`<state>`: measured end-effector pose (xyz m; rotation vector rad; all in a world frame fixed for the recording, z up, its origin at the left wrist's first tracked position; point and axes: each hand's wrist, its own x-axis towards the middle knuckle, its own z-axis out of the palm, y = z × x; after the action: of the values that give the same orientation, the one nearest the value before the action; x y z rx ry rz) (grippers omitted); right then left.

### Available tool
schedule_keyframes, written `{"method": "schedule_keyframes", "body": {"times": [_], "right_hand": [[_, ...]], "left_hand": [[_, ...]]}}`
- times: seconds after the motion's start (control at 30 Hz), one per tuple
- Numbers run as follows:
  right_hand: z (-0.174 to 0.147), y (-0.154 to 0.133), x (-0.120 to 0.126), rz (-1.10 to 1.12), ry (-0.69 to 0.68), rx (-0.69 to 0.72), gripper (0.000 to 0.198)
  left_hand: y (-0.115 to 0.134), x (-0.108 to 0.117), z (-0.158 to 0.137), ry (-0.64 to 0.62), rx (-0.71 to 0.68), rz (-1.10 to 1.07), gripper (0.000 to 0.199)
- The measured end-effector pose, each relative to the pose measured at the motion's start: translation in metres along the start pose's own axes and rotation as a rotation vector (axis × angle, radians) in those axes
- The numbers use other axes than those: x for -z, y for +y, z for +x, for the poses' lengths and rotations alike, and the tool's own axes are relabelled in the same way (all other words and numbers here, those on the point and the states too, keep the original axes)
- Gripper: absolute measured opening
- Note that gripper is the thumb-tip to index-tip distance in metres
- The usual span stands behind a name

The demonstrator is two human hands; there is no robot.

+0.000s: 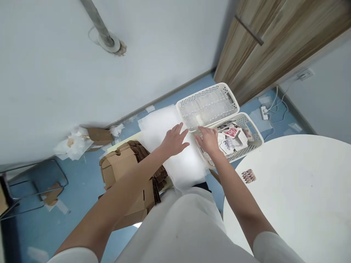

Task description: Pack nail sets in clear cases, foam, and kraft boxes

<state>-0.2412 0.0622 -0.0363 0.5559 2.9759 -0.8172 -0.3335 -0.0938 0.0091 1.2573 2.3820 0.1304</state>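
My left hand (174, 140) is over a stack of white foam sheets (189, 164), its fingers spread and nothing in them. At the left end of a white basket (251, 144) full of printed cards (230, 140) is my right hand (208, 140), fingers apart; no held thing shows. Whether its fingertips touch the basket rim I cannot tell. Just behind lies a second white basket (233, 100) with clear plastic packs (208, 107) inside. Left of the foam, flattened brown cardboard boxes (123, 162) are stacked, partly behind my left forearm.
A round white table (298, 190) stands at the right, with a small set of press-on nails (249, 176) near its edge. Crumpled white wrapping (74, 144) and an open carton (100, 136) lie by the wall. A power strip (264, 112) with cables sits beside the wooden cabinet (263, 47).
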Motion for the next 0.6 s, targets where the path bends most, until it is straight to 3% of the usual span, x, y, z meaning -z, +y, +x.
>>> {"method": "schedule_keyframes", "body": {"times": [0.13,0.23,0.4,0.6], "right_hand": [[0.042,0.005,-0.014,-0.067,0.020,-0.070,0.032],[0.056,0.008,-0.024,-0.097,-0.036,-0.088,0.031],[0.059,0.008,-0.029,-0.115,-0.017,-0.113,0.032],[0.060,0.006,-0.030,-0.083,-0.003,-0.160,0.031]], "left_hand": [[-0.001,-0.009,0.041,0.017,0.052,0.023,0.057],[-0.003,-0.021,0.058,0.024,0.099,0.018,0.058],[-0.007,-0.033,0.064,0.019,0.127,-0.004,0.059],[-0.010,-0.032,0.064,0.009,0.125,-0.030,0.059]]}}
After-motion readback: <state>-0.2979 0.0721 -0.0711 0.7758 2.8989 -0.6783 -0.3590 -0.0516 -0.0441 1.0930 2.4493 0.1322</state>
